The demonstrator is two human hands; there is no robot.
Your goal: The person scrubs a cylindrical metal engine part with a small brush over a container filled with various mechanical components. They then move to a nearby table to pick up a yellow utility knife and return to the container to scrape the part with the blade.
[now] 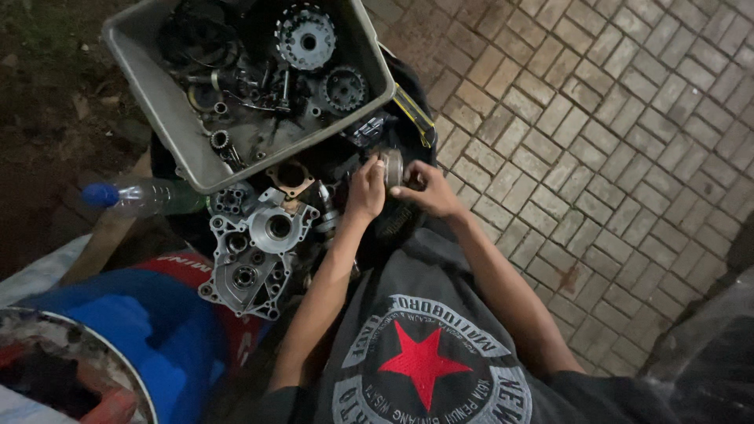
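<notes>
Head-camera footage is taken from above, looking down at two bare forearms. A small round metal part (392, 166), cylinder-like and grey, is held between both hands above a dark heap of engine pieces. The left hand (366, 191) is closed around its left side, with the fingers curled against the metal. The right hand (428, 191) is pressed to its right side, thumb and fingertips pinched on the rim. Just beside the left hand, a silver engine casing (255, 251) is laid flat. A grey plastic tray (169, 110) filled with gears and small parts is set further up. A clear bottle with a blue cap (145, 196) is seen lying at the left, near the paved brick ground (613, 126).
</notes>
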